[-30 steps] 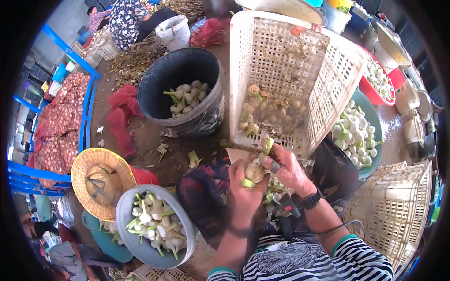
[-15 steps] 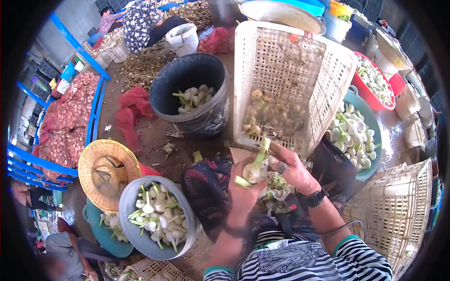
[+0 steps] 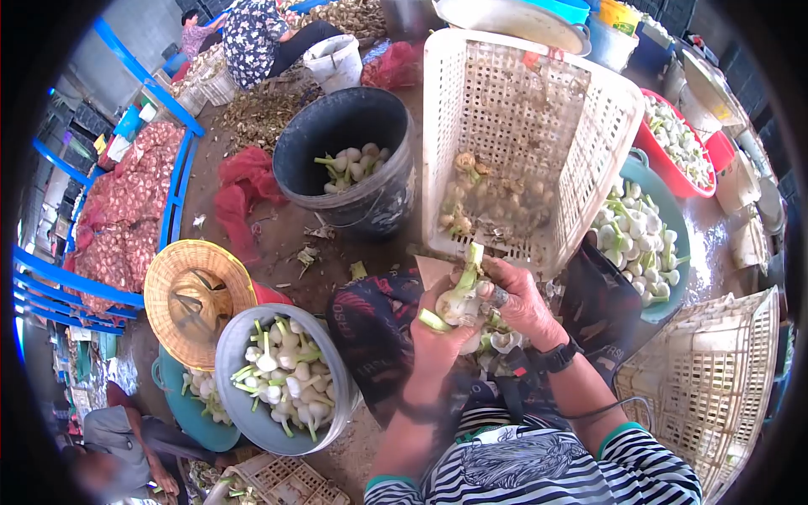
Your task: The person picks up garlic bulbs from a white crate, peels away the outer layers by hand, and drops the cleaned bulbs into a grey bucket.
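Note:
A garlic bulb [image 3: 459, 305] with a short green stem pointing up sits between my hands, above my lap. My left hand [image 3: 438, 332] is wrapped round it from the left, and a second green stem end shows by its fingers. On the right, my right hand [image 3: 522, 299] has its fingers bent against the bulb's upper side. A band or ring is on one of its fingers. Loose peelings [image 3: 503, 341] lie on my lap beneath. Just beyond the hands stands a white crate [image 3: 438, 126] with dirty, unpeeled bulbs at its bottom.
A grey bucket [image 3: 225, 387] of peeled garlic stands left, beside a straw hat [image 3: 168, 295]. Farther off is a dark bucket [image 3: 290, 143]. A green tub [image 3: 673, 219], a red basin [image 3: 703, 181] and an empty crate [image 3: 715, 362] are at right. Other people sit at upper left and lower left.
The bulb looks whiter and its stem now stands more upright than a second ago. Both hands stay on it. The view has shifted slightly, and the person at lower left shows more.

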Demonstrator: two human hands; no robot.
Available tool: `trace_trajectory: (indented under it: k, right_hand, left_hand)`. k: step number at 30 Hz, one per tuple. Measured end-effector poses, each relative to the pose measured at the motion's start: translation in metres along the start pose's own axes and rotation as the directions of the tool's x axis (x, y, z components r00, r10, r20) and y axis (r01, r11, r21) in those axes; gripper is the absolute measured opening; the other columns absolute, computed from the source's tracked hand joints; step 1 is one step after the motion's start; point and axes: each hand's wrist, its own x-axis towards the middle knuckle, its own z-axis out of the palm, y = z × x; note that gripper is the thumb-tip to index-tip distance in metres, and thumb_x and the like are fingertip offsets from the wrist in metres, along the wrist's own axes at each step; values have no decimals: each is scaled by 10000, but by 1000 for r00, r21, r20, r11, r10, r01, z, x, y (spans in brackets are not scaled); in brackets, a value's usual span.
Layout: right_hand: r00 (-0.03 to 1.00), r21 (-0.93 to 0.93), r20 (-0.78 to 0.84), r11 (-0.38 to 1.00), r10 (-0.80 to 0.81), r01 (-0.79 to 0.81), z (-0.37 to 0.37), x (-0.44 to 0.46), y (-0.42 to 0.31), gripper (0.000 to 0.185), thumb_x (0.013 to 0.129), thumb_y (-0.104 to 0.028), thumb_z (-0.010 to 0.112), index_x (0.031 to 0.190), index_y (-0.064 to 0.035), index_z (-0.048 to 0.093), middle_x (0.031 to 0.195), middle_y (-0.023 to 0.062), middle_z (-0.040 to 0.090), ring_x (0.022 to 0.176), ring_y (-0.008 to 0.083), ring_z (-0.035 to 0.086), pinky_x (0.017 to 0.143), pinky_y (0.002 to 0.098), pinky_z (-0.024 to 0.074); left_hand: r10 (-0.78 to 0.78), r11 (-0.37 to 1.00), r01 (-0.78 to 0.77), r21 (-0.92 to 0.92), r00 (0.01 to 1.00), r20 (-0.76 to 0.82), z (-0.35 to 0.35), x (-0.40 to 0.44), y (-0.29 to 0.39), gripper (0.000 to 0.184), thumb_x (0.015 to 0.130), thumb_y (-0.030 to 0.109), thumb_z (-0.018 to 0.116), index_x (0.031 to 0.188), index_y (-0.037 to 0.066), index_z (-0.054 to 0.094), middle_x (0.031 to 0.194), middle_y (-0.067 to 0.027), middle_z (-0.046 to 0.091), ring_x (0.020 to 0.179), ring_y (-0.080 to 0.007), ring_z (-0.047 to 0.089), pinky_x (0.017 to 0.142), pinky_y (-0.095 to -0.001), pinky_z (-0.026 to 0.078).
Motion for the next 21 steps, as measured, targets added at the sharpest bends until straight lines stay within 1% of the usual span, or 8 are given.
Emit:
trace_trajectory:
  k: [4,10,13,16,17,19,20,21]
  right_hand:
    - [997,66,-54,997,54,-51,7,-2,-5,476,842,-251,663,1184,45,516,983,54,622,885,86,527,807,265,455]
    - [1000,-242,9,970,-2,4,-4,-8,-14,374,837,-86,621,1184,18,530,960,53,648,848,80,553,791,253,461]
    - [998,-323,-18,945,56,-59,-3,-10,-23,360,820,-30,602,1173,11,543,943,40,655,827,84,563,772,248,463]
    - [997,-299,-73,954,8,-29,-1,-13,-13,338,812,19,582,1150,23,555,927,78,663,820,68,551,739,240,466]
    - [996,-282,-86,959,-34,9,0,-13,-9,334,811,36,576,1145,27,558,922,97,665,822,60,544,729,235,466]
    - [983,-50,-171,996,63,-73,6,-16,-6,314,815,48,568,1129,22,575,938,72,662,819,73,554,726,235,470]
    - [972,70,-205,992,117,-105,11,-17,-5,306,818,55,564,1121,20,583,946,59,661,817,80,558,725,235,472]
    - [962,401,-207,912,180,-85,14,-18,5,262,828,58,557,1081,16,606,961,29,645,819,98,572,724,237,480]
  left_hand:
    - [-30,998,30,48,999,15,0,1,-6,668,632,-95,725,1240,-43,454,1152,-108,559,1033,-156,547,891,-301,455]
    - [-146,975,166,-146,980,138,-9,0,-12,712,647,-86,709,1293,-43,414,1138,-114,574,999,-166,571,854,-303,482]
    - [-299,796,370,-478,928,221,-12,-5,-2,653,698,-71,674,1294,-50,408,1136,-118,574,980,-185,590,789,-301,508]
    - [-312,824,403,-399,909,276,-14,-7,-1,539,805,134,650,1280,0,431,1075,-129,589,879,-199,622,650,-307,529]
    - [-323,687,457,-565,888,326,-15,-8,-5,521,828,219,618,1274,20,435,1049,-133,591,840,-199,622,613,-307,521]
    - [-314,316,514,-797,850,424,-21,-14,-21,522,873,390,553,1261,58,443,998,-141,593,763,-200,622,538,-308,507]
    - [-272,265,560,-785,824,496,-24,-13,-31,539,877,447,511,1260,75,442,984,-143,593,741,-201,616,519,-313,499]
    - [-224,216,606,-766,794,565,-27,-12,-42,561,880,504,469,1258,91,441,971,-145,592,720,-203,610,499,-318,490]
